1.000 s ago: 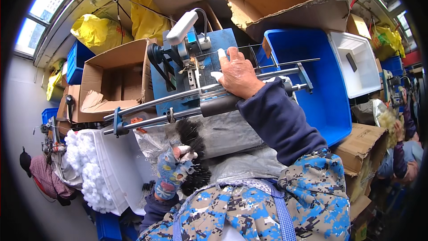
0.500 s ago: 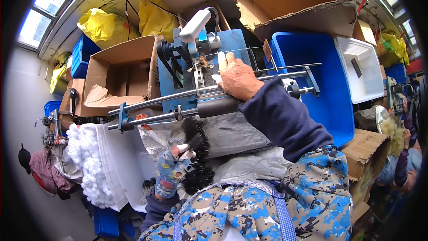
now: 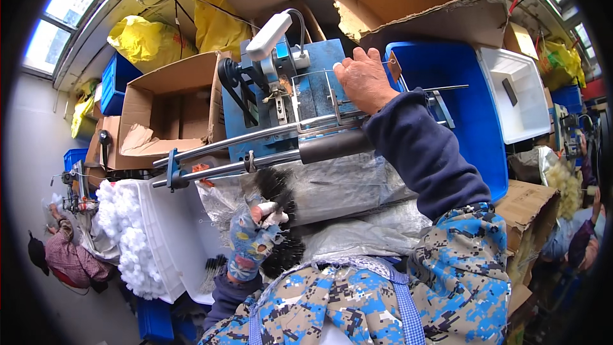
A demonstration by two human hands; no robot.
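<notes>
My right hand reaches up over a blue bench machine and rests on a thin wire frame on its top, fingers curled on it. Two long steel rods run across the machine's front. My left hand, in a patterned blue glove, is closed around a bunch of black bristly brushes held just below the rods. A white lamp-like arm stands on the machine's upper left.
An open cardboard box lies left of the machine, a blue bin and a white tub to its right. A white tray of white fluffy balls stands lower left. Yellow bags hang behind. Another person sits far left.
My right hand has moved from the rods up onto the wire frame on the machine's top. The left hand still holds the black brushes in about the same spot.
</notes>
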